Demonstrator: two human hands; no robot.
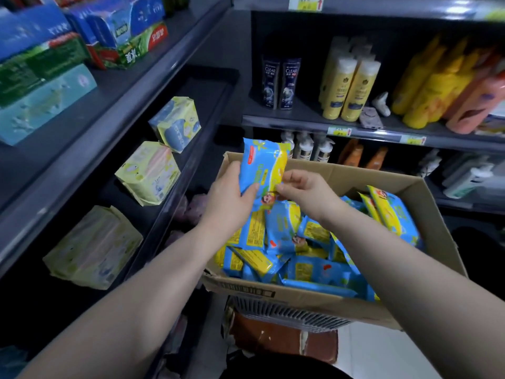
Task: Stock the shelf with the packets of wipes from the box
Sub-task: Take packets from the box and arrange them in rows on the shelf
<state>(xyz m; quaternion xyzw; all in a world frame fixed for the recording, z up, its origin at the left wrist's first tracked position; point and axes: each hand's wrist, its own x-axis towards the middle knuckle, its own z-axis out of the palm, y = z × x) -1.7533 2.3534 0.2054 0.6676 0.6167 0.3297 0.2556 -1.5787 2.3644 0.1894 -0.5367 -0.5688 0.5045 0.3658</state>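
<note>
Head view: blue-and-yellow wipes packet with cartoon print, upright above cardboard box far-left corner, gripped by left hand, pinched by right hand. Three pale packs on left shelf.

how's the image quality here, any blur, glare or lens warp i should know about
Head view: wide-angle warp bows the shelf edges on the left; lighting is dim, with the lower left shelves in shadow; glare streaks the top right shelf rail; bottles at far right are smeared and soft; the held packet and both hands, left and right, are fairly sharp, as is the box.
</note>
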